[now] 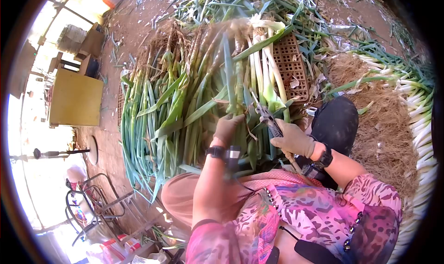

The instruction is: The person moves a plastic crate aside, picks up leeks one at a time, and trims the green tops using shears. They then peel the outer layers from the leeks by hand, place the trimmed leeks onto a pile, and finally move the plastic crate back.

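Note:
My left hand (pixel 227 129), in a light glove, is closed around the green part of a leek (pixel 238 79) that stands upright over the pile. In my gloved right hand (pixel 294 139) is a grey air gun (pixel 268 118), its nozzle pointing up and left toward the stalks, with a hose (pixel 292 161) running down from the handle. A wide pile of untrimmed leeks (pixel 159 88) with brown roots lies under and left of my hands. Several pale cleaned leeks (pixel 263 69) rest just right of the held one, partly on a brown plastic crate (pixel 290 67).
Rows of whitened leeks (pixel 418 120) line the far right beside a heap of brown root scraps (pixel 379 130). Loose leaves (pixel 231 5) cover the ground ahead. To the left are a yellow box (pixel 76 97) and a metal chair frame (pixel 95 199). My knee (pixel 336 123) is beside my right hand.

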The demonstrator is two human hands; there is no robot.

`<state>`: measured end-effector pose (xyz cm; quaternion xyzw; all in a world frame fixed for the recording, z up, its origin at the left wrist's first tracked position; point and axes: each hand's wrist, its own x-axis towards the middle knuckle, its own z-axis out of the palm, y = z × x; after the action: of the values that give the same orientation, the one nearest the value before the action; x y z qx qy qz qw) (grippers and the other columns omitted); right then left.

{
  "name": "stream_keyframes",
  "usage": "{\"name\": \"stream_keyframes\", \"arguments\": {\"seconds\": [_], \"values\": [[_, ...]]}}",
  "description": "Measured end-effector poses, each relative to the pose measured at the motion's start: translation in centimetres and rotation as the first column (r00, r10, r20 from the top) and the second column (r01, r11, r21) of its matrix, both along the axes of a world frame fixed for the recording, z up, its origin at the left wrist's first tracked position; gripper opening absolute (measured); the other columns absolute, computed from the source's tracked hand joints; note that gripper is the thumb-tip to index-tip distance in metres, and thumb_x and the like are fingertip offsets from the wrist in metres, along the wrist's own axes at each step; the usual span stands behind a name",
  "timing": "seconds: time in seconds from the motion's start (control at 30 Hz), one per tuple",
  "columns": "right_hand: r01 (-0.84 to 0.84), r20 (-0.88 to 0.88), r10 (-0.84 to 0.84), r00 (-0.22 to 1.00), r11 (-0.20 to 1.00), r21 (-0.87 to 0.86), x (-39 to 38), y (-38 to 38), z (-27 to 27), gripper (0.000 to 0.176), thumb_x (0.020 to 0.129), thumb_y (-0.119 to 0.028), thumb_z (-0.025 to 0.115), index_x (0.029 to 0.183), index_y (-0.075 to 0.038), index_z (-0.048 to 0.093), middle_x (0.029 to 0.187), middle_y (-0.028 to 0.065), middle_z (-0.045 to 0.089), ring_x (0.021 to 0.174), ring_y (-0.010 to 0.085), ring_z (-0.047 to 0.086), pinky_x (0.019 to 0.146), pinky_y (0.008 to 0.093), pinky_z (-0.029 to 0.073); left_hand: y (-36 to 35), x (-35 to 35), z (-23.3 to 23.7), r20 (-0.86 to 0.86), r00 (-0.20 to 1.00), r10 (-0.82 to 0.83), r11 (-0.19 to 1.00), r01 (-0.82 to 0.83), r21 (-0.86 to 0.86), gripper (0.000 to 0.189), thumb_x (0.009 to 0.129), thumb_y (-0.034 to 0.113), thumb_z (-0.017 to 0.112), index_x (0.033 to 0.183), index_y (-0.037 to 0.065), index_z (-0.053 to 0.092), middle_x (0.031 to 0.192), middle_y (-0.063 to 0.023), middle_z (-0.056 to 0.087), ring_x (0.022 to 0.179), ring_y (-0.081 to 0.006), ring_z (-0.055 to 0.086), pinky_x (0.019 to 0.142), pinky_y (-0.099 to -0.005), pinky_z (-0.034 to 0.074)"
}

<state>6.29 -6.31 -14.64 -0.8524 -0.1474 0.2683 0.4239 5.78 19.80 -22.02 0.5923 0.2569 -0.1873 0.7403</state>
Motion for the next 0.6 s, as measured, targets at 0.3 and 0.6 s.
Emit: {"name": "stream_keyframes", "arguments": {"seconds": [0.3, 0.6], "values": [[0.623, -0.895, 0.043, 0.443, 0.704, 0.342, 2.5, -4.0, 0.8, 0.021, 0.094, -0.019, 0.057, 0.102, 0.000, 0.054, 0.060, 0.0051, 0.056, 0.035, 0.0085, 0.045, 0.030, 0.0226, 0.036, 0.1, -0.1, -1.0, -0.015, 0.998, 0.059, 0.991, -0.060, -0.121, 0.023, 0.093, 0.019, 0.068, 0.106, 0.001, 0.065, 0.083, -0.0082, 0.068, 0.066, -0.0189, 0.066, 0.058, -0.0319, 0.054], [0.285, -0.456, -0.152, 0.877, 0.929, 0.238, 4.6, -7.7, 0.4, 0.028, 0.090, -0.014, 0.063, 0.109, 0.003, 0.050, 0.067, 0.0063, 0.059, 0.041, 0.0145, 0.053, 0.037, 0.0297, 0.044, 3.2, -0.5, -5.3, 0.116, 0.993, -0.036, 0.699, -0.058, 0.712, 0.041, 0.084, 0.031, 0.077, 0.107, -0.002, 0.068, 0.090, -0.0126, 0.073, 0.076, -0.0191, 0.068, 0.068, -0.0340, 0.052]]}}
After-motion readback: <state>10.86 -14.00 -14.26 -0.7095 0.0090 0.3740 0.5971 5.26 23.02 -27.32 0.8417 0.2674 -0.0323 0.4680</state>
